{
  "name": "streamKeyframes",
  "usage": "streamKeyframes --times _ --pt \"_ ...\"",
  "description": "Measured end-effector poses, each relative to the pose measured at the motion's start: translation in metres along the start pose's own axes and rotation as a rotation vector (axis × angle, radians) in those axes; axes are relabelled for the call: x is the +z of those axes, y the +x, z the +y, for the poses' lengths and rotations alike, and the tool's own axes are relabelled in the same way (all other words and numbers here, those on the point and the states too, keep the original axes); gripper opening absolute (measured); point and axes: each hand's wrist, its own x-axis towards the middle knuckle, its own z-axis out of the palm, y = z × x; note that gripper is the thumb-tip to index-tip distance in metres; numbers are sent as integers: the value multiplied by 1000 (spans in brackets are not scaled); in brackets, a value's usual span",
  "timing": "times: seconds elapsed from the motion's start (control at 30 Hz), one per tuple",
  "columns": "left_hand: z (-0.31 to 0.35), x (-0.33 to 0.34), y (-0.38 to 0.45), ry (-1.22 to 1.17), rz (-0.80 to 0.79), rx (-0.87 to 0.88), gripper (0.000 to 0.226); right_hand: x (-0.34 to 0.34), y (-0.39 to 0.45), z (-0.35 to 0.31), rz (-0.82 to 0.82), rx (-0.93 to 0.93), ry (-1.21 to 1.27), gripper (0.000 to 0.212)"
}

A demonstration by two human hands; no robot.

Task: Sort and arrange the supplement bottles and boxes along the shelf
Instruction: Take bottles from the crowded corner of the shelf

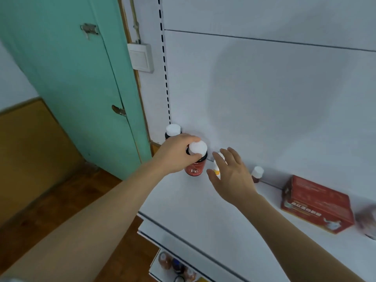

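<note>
My left hand [175,153] grips a dark bottle with a red "Fe" label [195,168] just below its white cap, near the left end of the white shelf [183,200]. Behind it, at the back corner, stands another dark bottle with a white cap [173,130]. My right hand [232,176] hovers with fingers spread in front of a small white and orange bottle [217,169], mostly hiding it. Further right a small brown bottle with a white cap [257,174] stands against the back panel. A red box [317,204] lies to the right.
A blurred item [367,220] sits at the right edge past the red box. Several bottles [177,265] stand on a lower shelf. A green door [81,78] and a wall switch [140,57] lie to the left of the shelving.
</note>
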Motion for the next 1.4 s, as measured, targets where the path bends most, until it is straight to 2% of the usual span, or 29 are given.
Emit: streamKeyframes --times 0.2,0.4,0.63,0.93,1.07,1.3,1.4 --pt "-39 -7 52 50 -47 122 50 18 28 -9 -1 86 -48 52" --pt "-79 -3 87 62 -84 265 49 34 46 -37 -9 222 -97 62" --pt "-109 7 101 119 -62 415 48 41 49 -53 -11 344 -157 57" --pt "-116 15 100 194 25 500 41 42 48 -55 -7 402 -206 53" --pt "-110 13 98 221 -4 499 41 38 49 -56 -21 406 -213 54" --pt "-101 0 99 215 -3 530 50 29 37 -60 10 450 -216 63" --pt "-90 0 95 187 14 557 53 24 22 -62 5 478 -221 60"
